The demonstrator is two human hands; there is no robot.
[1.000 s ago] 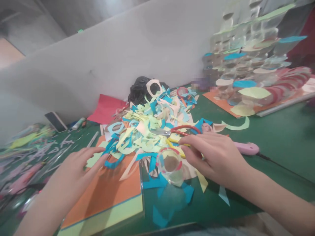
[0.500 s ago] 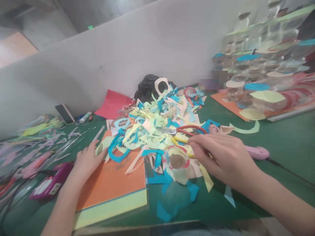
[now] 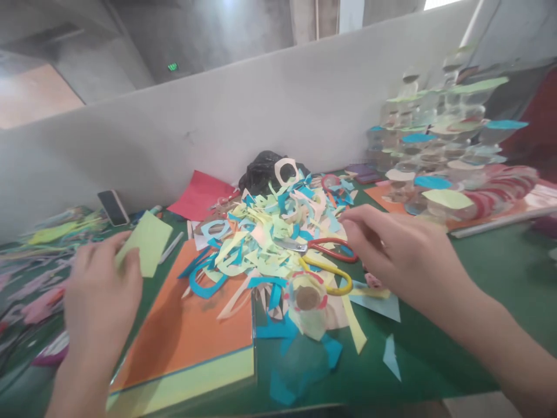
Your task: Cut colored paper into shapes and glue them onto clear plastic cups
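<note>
- One green paper piece (image 3: 150, 244) shows in the head view, pinched between the left hand's (image 3: 98, 290) thumb and fingers, above the worktop (image 3: 426, 371), beside the orange sheet (image 3: 209, 325), away from the near edge.
- Probably very light, thin and bendy, easily creased or torn; not obviously slippery.
- Best taken flat by an edge or corner, thumb on one face, fingertips on the other, with little squeeze.
- The right hand (image 3: 404, 249) has thumb and forefinger close; I cannot tell whether they meet or pinch anything.
- Two looped handles, one red (image 3: 335, 248), one yellow (image 3: 348, 284); whether they share one pair of scissors is unclear.
- One phone (image 3: 112, 208), one black bag (image 3: 261, 174), one red sheet (image 3: 200, 194), one red-marked clear cup (image 3: 307, 297).
- Paper scraps (image 3: 270, 249) overlap too much to count.
</note>
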